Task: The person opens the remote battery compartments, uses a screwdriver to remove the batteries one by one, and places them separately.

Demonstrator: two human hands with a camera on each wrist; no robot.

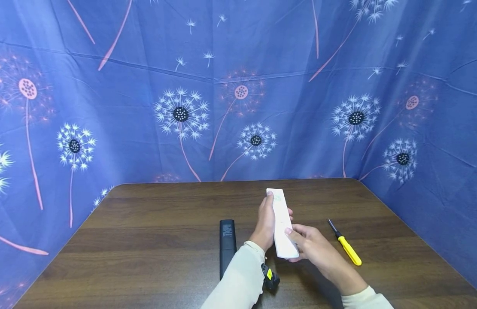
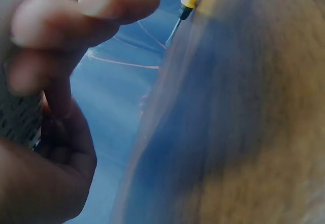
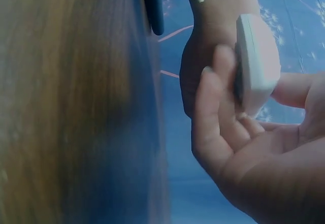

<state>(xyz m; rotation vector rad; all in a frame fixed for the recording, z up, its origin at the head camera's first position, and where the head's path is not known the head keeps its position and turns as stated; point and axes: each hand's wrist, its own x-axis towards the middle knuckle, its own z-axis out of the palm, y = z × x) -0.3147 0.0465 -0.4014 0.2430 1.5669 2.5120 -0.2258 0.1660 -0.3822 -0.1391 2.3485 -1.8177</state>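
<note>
A white remote control [image 1: 281,227] is held above the table, its flat back facing up. My left hand [image 1: 264,221] grips its left side near the far end, thumb along the edge. With its thumb on the near end and fingers underneath, my right hand [image 1: 319,249] holds the same remote. Rows of small dark marks show on the remote's underside [image 2: 20,115] in the left wrist view. The right wrist view shows the remote's end [image 3: 259,64] between the thumb and fingers of the right hand [image 3: 254,163].
A black remote control [image 1: 227,240] lies face down left of the hands, partly behind the left sleeve. To the right lies a screwdriver with a yellow handle [image 1: 349,251]. Both rest on the brown wooden table [image 1: 153,240]. A blue dandelion-print cloth [image 1: 138,98] hangs behind it.
</note>
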